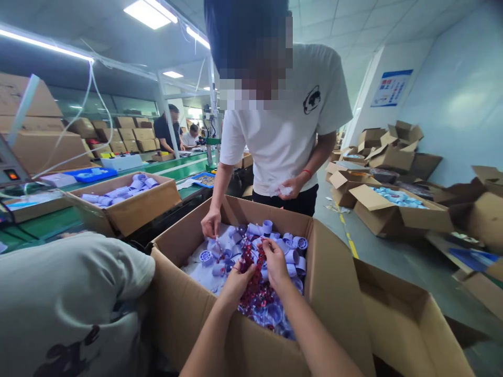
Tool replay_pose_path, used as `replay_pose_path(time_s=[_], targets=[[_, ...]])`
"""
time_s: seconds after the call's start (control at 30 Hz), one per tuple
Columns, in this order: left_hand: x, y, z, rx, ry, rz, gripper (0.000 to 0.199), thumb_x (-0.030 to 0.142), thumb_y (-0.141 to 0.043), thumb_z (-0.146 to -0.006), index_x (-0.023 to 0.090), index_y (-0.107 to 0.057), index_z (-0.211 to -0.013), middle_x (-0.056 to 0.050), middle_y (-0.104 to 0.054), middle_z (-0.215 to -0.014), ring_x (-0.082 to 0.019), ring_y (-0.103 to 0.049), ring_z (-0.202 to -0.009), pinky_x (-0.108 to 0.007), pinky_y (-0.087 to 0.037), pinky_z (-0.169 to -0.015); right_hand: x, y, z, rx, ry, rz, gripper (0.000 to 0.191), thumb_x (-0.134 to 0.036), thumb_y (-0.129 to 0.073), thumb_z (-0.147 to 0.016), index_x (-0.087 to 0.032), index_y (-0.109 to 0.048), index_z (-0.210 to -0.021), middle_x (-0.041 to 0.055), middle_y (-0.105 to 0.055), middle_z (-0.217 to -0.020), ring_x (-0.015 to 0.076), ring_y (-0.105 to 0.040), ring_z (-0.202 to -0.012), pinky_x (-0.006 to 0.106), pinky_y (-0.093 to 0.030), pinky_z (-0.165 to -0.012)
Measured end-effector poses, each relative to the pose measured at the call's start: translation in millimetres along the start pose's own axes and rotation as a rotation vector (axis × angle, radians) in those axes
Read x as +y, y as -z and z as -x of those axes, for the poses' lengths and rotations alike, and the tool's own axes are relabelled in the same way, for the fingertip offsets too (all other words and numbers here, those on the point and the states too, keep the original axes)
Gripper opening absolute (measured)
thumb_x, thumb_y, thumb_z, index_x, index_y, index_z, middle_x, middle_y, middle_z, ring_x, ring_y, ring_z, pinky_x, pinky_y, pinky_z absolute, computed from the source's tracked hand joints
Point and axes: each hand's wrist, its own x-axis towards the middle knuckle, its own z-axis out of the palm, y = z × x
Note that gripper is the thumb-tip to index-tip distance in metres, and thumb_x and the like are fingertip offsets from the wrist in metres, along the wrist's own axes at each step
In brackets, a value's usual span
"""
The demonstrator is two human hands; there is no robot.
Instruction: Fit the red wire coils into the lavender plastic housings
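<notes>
Both of my hands are inside a large cardboard box (188, 306). A clump of small, shiny dark-red pieces (251, 280) hangs between them; its exact kind is hard to make out. My left hand (237, 284) pinches the clump's left side, and my right hand (276, 262) grips its upper right part between thumb and fingers. Around and below lie many lavender plastic cylinders (291, 256), some with a spoked end (205, 256). More red bits are scattered among clear wrapping near the box's front.
Across the box, a co-worker's hand (211, 224) reaches in; the other holds crumpled white material (288, 188). Another person's sleeve (129, 262) is close on my left. A second box of lavender parts (149, 209) stands by the green conveyor. Open boxes (404, 319) line the right.
</notes>
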Motion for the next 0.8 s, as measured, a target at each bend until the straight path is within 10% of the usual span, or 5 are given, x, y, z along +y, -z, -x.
replay_pose_path(time_s=[0.37, 0.63, 0.8], targets=[[0.4, 0.9, -1.3, -0.027, 0.007, -0.101, 0.055, 0.025, -0.089, -0.039, 0.018, -0.061, -0.086, 0.002, -0.067, -0.062, -0.018, -0.063, -0.056, -0.029, -0.051, -0.061, -8.2, 1.7, 2.5, 0.073, 0.232, 0.192, 0.036, -0.055, -0.056, -0.072, -0.02, -0.065, -0.08, 0.0011, -0.068, -0.067, 0.018, -0.059, -0.06, 0.03, -0.046, -0.06], [3.6, -1.9, 1.7, 0.028, -0.011, -0.061, 0.05, 0.021, -0.087, -0.039, 0.017, -0.063, -0.082, -0.001, -0.069, -0.063, -0.015, -0.061, -0.052, -0.026, -0.05, -0.055, 1.3, 7.4, -9.0, 0.118, 0.147, 0.141, 0.039, -0.054, -0.054, -0.072, -0.02, -0.065, -0.089, 0.0007, -0.065, -0.061, 0.0179, -0.057, -0.053, 0.03, -0.045, -0.055], [6.6, -2.0, -1.5, 0.15, -0.068, -0.044, 0.045, 0.018, -0.085, -0.041, 0.018, -0.061, -0.079, 0.002, -0.066, -0.055, -0.013, -0.058, -0.045, -0.022, -0.045, -0.046, 13.2, 12.3, -17.2, 0.146, 0.201, 0.336, 0.034, -0.045, -0.057, -0.069, -0.02, -0.067, -0.09, 0.0071, -0.072, -0.091, 0.0224, -0.064, -0.087, 0.033, -0.048, -0.077]])
